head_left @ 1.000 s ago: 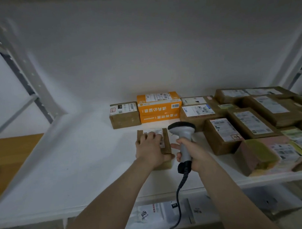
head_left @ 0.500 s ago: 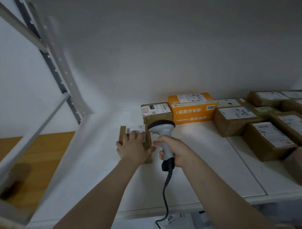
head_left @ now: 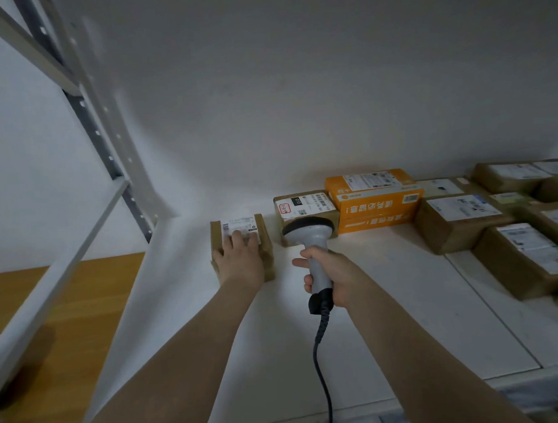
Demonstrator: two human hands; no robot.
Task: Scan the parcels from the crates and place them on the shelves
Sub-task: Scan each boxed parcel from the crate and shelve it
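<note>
Parcel (head_left: pixel 266 243), white barcode label (head_left: pixel 238 223), under flat left hand (head_left: pixel 240 260); right hand (head_left: pixel 337 276) grips scanner (head_left: pixel 308 231).

Left grip (head_left: pixel 241 260) lies flat, right grip (head_left: pixel 337 274) curled tight.

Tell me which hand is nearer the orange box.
Right. The right hand, holding the scanner, is in front of the orange box; the left hand rests on a parcel farther left.

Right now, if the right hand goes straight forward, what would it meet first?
Probably the brown parcel with the red-edged sticker, just behind the barcode scanner that the right hand grips; the gap between them is unclear.
</note>
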